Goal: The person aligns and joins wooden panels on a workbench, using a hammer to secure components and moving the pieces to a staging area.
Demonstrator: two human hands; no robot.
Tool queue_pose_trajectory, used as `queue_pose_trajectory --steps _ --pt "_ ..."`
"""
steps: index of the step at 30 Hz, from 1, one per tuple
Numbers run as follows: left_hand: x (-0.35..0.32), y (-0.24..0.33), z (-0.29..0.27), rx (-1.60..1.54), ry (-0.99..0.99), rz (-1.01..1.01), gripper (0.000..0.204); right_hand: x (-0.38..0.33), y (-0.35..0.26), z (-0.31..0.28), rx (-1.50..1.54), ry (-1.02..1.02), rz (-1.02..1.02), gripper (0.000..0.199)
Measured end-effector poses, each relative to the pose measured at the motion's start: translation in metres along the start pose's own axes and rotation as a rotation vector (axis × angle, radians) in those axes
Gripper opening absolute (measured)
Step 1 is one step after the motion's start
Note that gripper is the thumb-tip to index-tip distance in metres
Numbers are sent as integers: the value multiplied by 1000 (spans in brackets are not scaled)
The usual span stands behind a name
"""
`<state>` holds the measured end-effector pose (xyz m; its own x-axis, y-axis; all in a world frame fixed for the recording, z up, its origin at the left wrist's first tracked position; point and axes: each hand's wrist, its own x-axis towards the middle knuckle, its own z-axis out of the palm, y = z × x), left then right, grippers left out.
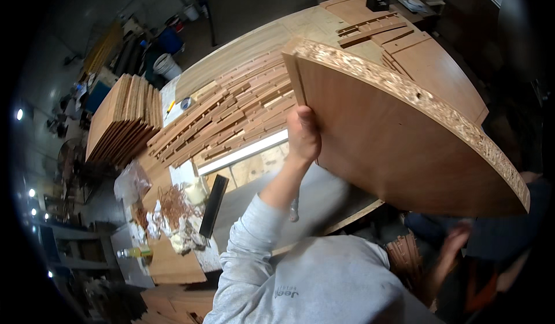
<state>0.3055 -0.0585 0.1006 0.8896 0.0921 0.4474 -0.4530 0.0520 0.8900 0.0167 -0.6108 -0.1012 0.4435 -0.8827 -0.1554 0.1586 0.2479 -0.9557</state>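
A large chipboard panel with a brown wood-veneer face is held up and tilted over the right side of the bench. Its raw, flaky edge runs along the top. Closed around the panel's left side is my left hand, thumb on the near face and fingers hidden behind. Below the panel's lower edge, my right hand is smeared by motion, so its fingers and any contact cannot be made out. A grey board lies on the bench beneath my left forearm.
Many thin wood strips cover the workbench. A stack of panels stands at the left. Near it are a roll of tape, a black bar, crumpled rags and a bottle. A white bucket stands beyond.
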Motion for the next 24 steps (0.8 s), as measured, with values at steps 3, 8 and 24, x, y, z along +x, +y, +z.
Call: queue_pose_trajectory --steps 3,8,24 --pt "6 6 9 9 -46 44 92 -177 76 75 -537 -729 523 13" --pt "0 -3 -6 0 -81 -14 89 -344 239 237 -997 -1354 -192 73" --pt "-13 -6 -21 -113 -196 14 70 -328 61 265 -1080 -1303 -245 30"
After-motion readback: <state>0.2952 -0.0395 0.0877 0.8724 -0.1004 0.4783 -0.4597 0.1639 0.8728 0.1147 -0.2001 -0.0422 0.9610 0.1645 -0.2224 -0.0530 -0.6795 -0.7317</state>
